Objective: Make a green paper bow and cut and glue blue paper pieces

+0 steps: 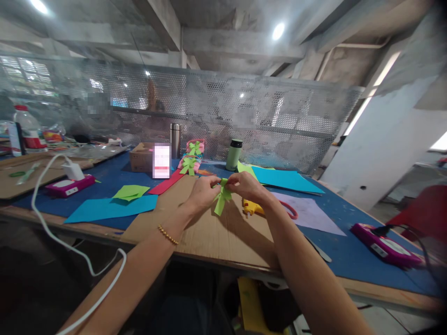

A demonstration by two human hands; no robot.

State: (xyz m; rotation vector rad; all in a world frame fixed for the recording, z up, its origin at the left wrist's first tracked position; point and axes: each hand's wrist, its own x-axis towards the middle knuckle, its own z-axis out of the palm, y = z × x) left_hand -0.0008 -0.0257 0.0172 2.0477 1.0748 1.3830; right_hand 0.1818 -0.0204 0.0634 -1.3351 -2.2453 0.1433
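Holding 1 green paper piece [221,202] over cardboard [213,238]: left hand [205,190], right hand [247,186].

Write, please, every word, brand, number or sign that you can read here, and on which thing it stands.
No text is readable.
Upright bright screen: pixelated.
Red-capped bottle: label too blurred.
Green bottle: any marking too small.
Purple power strips: any marking too small.

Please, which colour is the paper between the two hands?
The paper is light green, seen in the head view.
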